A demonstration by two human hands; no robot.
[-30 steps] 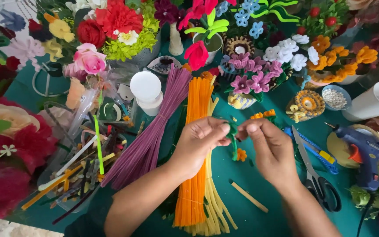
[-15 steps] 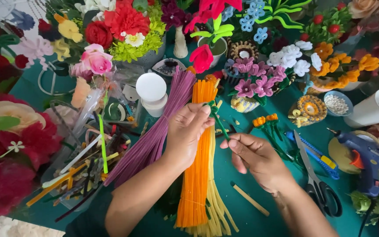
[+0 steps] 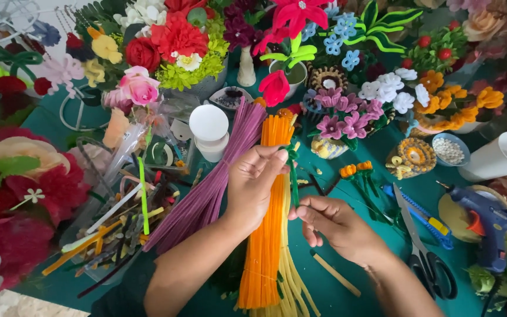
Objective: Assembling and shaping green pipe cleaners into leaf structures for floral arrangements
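Mid-frame, left hand (image 3: 253,185) pinched green pipe-cleaner stem (image 3: 293,179) at top; right hand (image 3: 335,226) gripped its lower end. Shaping step, likely; tighter twisting needed.

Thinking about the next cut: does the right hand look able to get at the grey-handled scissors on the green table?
Probably yes: the scissors lie uncovered beside the right hand, though it pinches a green stem.

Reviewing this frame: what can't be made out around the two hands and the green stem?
- Head view: left hand fingertips hide the green stem top.
- Right hand covers the stem's lower end.
- Orange pipe cleaner bundle partly hidden under the left hand.
- Scissors handle tips are indistinct.
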